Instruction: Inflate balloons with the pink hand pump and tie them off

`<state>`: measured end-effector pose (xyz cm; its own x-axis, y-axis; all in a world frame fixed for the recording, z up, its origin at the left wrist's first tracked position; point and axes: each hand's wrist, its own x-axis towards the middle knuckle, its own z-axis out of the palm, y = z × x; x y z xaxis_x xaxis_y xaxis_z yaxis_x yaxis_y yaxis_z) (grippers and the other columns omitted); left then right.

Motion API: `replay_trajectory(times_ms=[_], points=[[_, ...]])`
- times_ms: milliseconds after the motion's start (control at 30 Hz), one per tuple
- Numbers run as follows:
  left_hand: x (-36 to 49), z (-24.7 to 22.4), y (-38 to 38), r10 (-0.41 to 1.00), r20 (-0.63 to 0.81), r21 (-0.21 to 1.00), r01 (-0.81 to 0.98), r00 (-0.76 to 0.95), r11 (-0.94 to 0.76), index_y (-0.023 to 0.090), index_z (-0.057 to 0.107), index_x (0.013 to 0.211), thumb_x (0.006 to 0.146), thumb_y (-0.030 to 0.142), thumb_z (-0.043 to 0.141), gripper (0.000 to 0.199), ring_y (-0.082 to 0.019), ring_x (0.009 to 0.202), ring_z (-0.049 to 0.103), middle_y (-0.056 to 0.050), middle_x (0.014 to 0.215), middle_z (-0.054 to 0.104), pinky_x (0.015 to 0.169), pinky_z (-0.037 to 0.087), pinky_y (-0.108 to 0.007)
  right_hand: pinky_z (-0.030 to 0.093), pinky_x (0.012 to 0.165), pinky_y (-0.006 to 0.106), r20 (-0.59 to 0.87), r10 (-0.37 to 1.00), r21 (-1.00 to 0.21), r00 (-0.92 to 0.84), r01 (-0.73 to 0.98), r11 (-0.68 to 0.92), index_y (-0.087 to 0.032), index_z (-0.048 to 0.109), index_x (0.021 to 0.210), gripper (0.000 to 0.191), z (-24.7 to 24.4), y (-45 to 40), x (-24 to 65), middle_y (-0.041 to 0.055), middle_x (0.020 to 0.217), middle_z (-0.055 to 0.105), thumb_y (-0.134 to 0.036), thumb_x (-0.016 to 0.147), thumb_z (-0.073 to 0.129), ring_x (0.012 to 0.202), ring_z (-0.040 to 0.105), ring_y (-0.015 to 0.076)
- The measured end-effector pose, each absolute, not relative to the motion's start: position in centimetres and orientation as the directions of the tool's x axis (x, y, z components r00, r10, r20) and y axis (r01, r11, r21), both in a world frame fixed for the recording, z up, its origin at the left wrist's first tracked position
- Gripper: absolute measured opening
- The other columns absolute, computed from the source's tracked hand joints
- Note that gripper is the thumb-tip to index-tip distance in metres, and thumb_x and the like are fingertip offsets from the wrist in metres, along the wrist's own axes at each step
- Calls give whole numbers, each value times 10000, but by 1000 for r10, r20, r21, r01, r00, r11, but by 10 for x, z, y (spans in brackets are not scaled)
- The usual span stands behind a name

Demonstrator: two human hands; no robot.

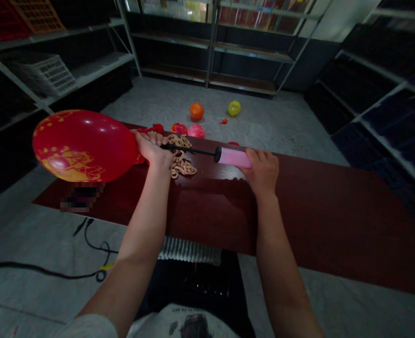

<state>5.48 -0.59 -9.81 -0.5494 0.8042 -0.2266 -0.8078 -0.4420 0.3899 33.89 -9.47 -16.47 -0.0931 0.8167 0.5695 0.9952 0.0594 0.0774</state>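
A large red balloon (88,145) with yellow print is inflated at the left, its neck end at my left hand (153,148). The fingers of that hand are wrapped round the joint between the balloon's neck and the black end of a hand pump. My right hand (262,171) grips the pump's pink barrel (233,157). A black rod (198,151) runs between the two hands, drawn out of the barrel. Beneath the rod, tan twisted strands (183,166) lie on the dark red table (211,211). Red uninflated balloons (157,128) show just beyond my left hand.
A blurred-out dark object (82,197) lies at the table's left end. Orange (196,111), yellow (234,108) and pink (196,131) balloons are on the floor past the table. Shelves (249,51) stand around. A black cable (34,267) runs along the floor at left.
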Motion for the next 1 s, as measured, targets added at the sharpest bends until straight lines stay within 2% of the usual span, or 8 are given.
replay_trajectory(times_ms=[167,333,500,633,800,900,1000], points=[[59,-99,-7,802,-199,410,-791,-563,-454,199,225,651,1125,364,360,520,-82,376,190,78,488,197,419,145,-235,356,897,425,565,820,53,-92,996,75,-205,621,1298,484,-167,-93,328,132,1203,685,-556,971,559,1064,557,308],[90,-105,-12,832,-111,473,-765,-543,-436,211,199,667,1111,385,392,514,-101,385,159,76,515,153,414,162,-251,356,838,412,545,826,93,-146,989,114,-191,626,1274,530,-161,-96,306,136,1089,696,-615,975,514,992,565,303],[115,-116,-16,865,-41,445,-784,-501,-433,215,234,656,1119,367,356,503,-108,365,163,75,508,143,398,153,-253,345,784,388,519,834,104,-186,982,155,-165,626,1229,517,-154,-101,280,146,1013,705,-599,955,568,942,576,297],[116,-121,-14,854,-38,469,-764,-519,-443,221,227,659,1109,424,404,525,-100,360,156,83,518,137,396,148,-252,351,791,387,508,846,54,-160,987,154,-160,636,1222,484,-159,-99,274,155,1044,717,-554,943,614,956,596,299],[111,-124,-8,866,26,416,-782,-500,-464,219,257,633,1122,300,318,500,-111,344,201,65,503,177,385,171,-245,365,802,387,499,859,-9,-111,991,134,-180,647,1226,491,-169,-92,274,145,1070,722,-574,934,608,979,605,307],[106,-126,-4,857,59,383,-781,-512,-493,211,270,622,1102,244,354,489,-110,340,211,62,492,192,385,172,-240,364,808,385,511,852,-8,-117,990,140,-179,639,1256,505,-170,-90,276,150,1083,721,-562,927,622,992,599,308],[99,-127,1,857,26,413,-775,-515,-478,208,221,629,1094,307,420,516,-99,341,210,69,499,184,394,187,-235,356,818,385,513,851,15,-114,992,124,-185,627,1284,482,-170,-90,283,147,1095,719,-518,936,624,1000,591,305]])
